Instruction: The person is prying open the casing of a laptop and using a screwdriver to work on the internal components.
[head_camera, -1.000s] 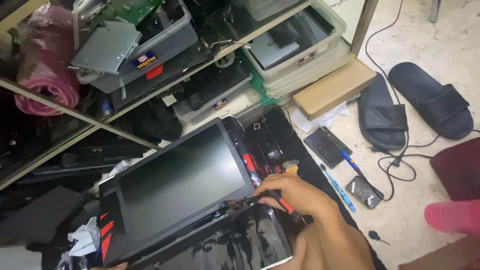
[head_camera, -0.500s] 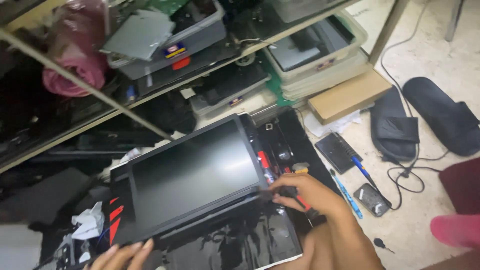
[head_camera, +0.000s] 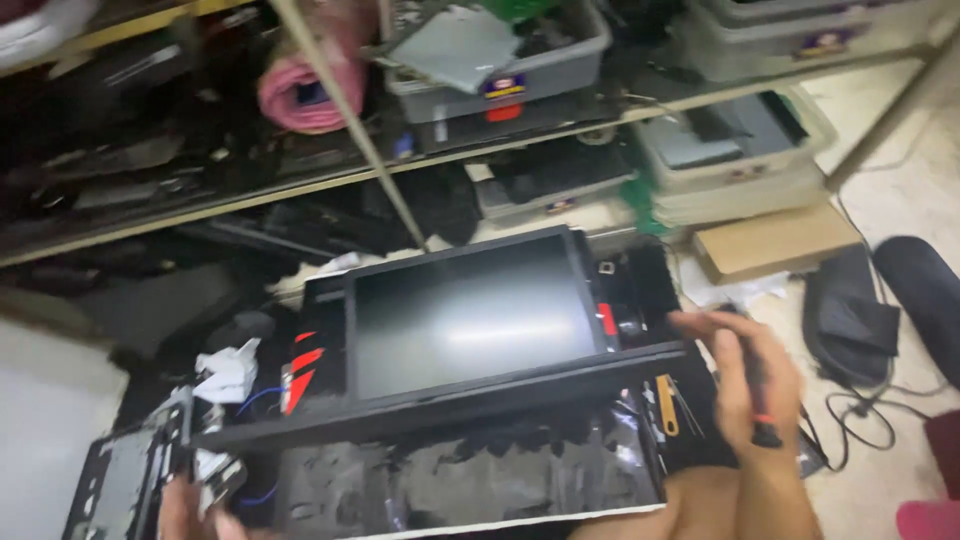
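The right hand (head_camera: 745, 375) is closed around a dark screwdriver (head_camera: 762, 400) with a red band, just right of the raised corner of the black laptop lid (head_camera: 470, 320). The left hand (head_camera: 195, 505) is barely in view at the bottom edge, touching the lower left corner of the opened laptop; whether it grips I cannot tell. With the lid tilted over the glossy base (head_camera: 470, 480) on the cluttered floor, the tip could well slip and scratch the screen (head_camera: 470, 310), or the lid could drop.
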